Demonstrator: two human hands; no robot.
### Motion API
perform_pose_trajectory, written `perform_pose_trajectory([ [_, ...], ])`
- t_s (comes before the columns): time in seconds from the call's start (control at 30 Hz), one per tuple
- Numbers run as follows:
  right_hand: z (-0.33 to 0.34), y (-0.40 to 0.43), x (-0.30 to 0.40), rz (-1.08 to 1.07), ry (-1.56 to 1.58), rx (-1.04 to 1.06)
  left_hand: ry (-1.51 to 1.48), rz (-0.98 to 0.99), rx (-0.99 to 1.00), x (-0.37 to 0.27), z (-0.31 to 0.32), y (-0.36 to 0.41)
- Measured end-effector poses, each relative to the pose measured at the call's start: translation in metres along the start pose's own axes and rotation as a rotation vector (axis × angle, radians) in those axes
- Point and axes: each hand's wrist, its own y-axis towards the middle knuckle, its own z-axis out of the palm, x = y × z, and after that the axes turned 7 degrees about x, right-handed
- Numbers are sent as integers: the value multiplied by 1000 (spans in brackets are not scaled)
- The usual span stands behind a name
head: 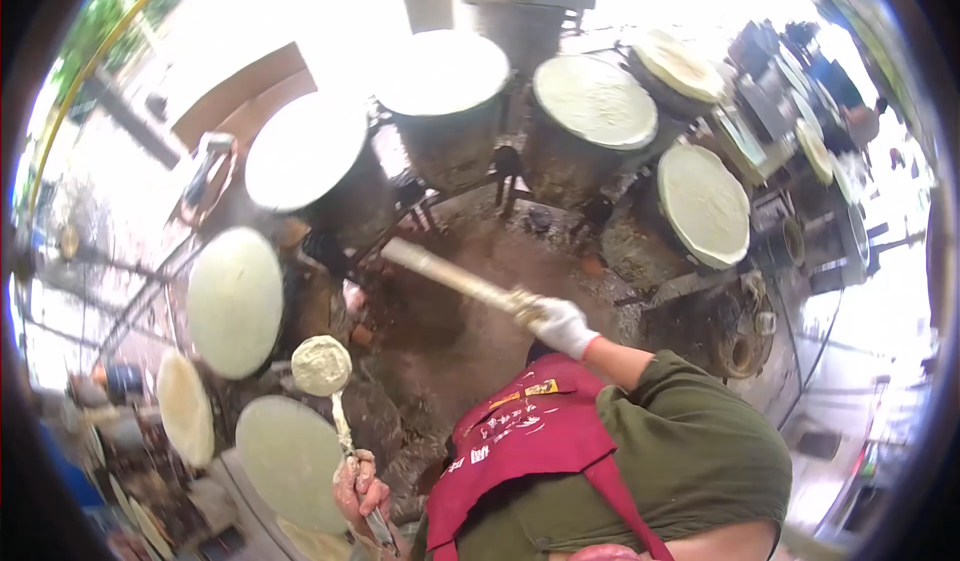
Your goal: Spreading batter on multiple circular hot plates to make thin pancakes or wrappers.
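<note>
Bare and smeared with batter, my left hand (361, 482) grips the metal handle of a ladle (321, 366). The ladle's round bowl holds thick pale green batter, and it is just right of a round griddle (285, 460) coated in pale batter. My right hand (559, 324) wears a white glove and grips a long pale scraper (450, 276), possibly wooden. Dough or batter clings to the scraper near my fingers. Its far end points up and left over the brown floor, apart from the griddles.
Round griddles on drum-like stands curve around me: one at left (235, 302), two bright ones (307, 152) ahead, others (596, 101) at right with pale sheets. A cardboard box (247, 95) stands beyond. A person (861, 122) is far right. A metal frame (472, 189) borders the floor.
</note>
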Motion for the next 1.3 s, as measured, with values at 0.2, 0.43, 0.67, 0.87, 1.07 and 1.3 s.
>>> perform_pose_trajectory([
  [0.2,-150,-47,-117,614,-370,-758,-115,-290,242,45,90,144],
  [0.43,-225,-25,-190,824,-373,-702,-78,-412,288,119,211,261],
  [0.67,-274,87,-234,747,-211,-760,-27,-515,329,144,272,338],
  [0.87,-323,177,-329,460,619,-707,124,-566,252,139,295,403],
  [1.07,-359,251,-263,602,-4,-771,233,-655,308,109,300,479],
  [1.3,-364,290,-194,293,107,-936,536,-701,411,90,332,555],
])
